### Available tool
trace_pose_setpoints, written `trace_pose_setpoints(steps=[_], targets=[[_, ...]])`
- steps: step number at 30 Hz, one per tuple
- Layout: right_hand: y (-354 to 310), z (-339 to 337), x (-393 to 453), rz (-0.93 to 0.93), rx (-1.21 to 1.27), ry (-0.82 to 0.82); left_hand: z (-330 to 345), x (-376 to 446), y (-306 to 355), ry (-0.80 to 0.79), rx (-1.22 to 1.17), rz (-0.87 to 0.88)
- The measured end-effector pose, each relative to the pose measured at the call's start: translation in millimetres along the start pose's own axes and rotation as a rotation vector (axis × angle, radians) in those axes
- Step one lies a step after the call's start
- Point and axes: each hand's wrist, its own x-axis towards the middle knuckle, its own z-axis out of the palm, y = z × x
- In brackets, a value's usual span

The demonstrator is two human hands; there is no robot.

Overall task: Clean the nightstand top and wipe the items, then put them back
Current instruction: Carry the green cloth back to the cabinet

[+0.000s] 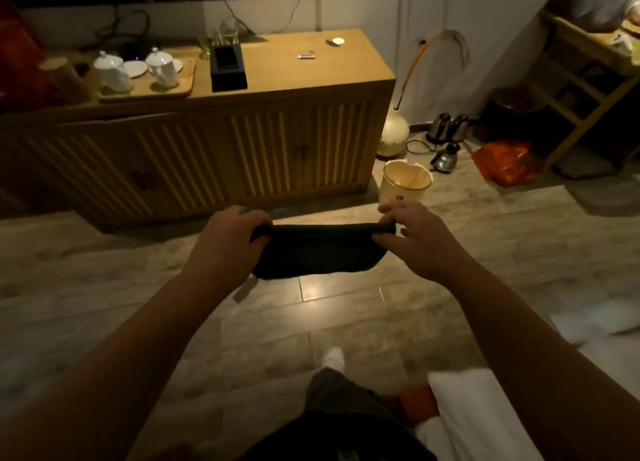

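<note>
I hold a dark cloth (317, 251) stretched between both hands, out in front of me above the tiled floor (346, 322). My left hand (227, 239) grips the cloth's left upper corner, fingers curled over the folded top edge and clamped on the fabric. My right hand (414, 237) pinches the right upper corner between thumb and fingertips, the remaining fingers loosely bent beside it. The top edge runs taut and roughly level from hand to hand; the rest of the cloth hangs below in a shallow curve. A small pale tag (244, 289) dangles beneath the cloth's lower left corner. Ahead stands a wooden cabinet (214, 149) with slatted doors. On its top, from left to right: a wooden tray (149, 86) bearing two white lidded pots (112, 67) and saucers, a black box (228, 66), a small lighter-like item (307, 56), and a small white disc (336, 41). I cannot tell whether this cabinet is the nightstand. On the floor just right of the cabinet stands a cream waste bin (406, 183), with a round pale vase (393, 137) behind it and metal kettles (446, 128) further right. An orange bag (505, 163) lies near a wooden rack (581, 80).
</note>
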Motion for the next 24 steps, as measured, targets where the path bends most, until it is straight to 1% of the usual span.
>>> trace_pose_setpoints(steps=[2,4,6,8,10,13,19,24], targets=[[16.6,-5.1,54.5,0.06,0.18,-0.053,7.6,53.0,-11.2,0.056,0.104,0.002],[29.4,-9.1,101.3,0.074,0.251,-0.051,11.7,99.4,-17.1,0.052,0.124,0.018],[40.0,-16.4,153.1,0.082,0.297,-0.021,13.3,149.7,-22.4,-0.033,-0.039,0.03],[48.5,-22.5,204.5,0.13,0.379,0.02,14.2,198.7,-30.0,-0.151,-0.258,-0.017],[57.6,-26.9,257.1,0.172,0.437,0.072,20.6,250.1,-41.7,-0.18,-0.374,-0.075],[74.0,-22.7,330.8,0.207,0.444,0.139,42.0,323.5,-62.8,-0.169,-0.477,-0.162],[106.1,-5.2,471.2,0.284,0.387,0.254,85.7,479.3,-108.9,-0.228,-0.593,-0.142],[127.3,-5.4,566.5,0.365,0.329,0.26,104.9,584.3,-132.9,-0.306,-0.604,-0.183]])
